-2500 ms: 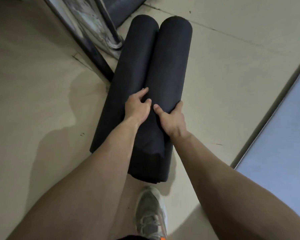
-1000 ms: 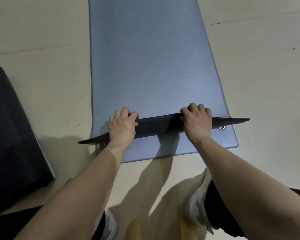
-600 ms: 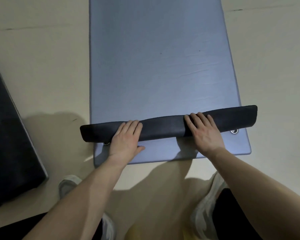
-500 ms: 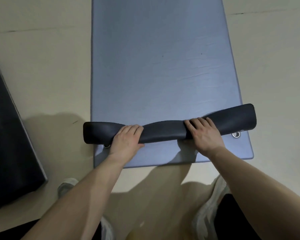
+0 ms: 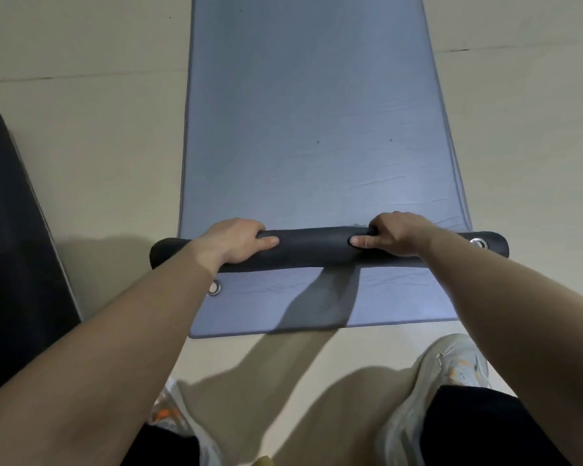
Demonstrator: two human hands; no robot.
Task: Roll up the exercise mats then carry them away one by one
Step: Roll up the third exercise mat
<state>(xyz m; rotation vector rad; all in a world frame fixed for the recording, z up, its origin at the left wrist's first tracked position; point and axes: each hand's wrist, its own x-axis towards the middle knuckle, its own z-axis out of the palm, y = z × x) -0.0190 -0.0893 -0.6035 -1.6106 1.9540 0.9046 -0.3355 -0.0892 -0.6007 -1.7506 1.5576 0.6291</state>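
Dark mat roll (image 5: 312, 248) across flat blue mat (image 5: 310, 112), left hand (image 5: 234, 240) and right hand (image 5: 396, 237) gripping it, hands' fingers curled over

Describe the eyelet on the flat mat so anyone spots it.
Find the blue exercise mat on the floor. Nearer than the dark roll, by the left forearm, a metal eyelet lies flat. The other eyelet sits on the roll's right end.

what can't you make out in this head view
Head view only:
- blue mat: far end cut off by the top edge.
- left hand and right hand: fingertips hidden behind the dark roll.
- dark object at left: cut off by the frame edge.
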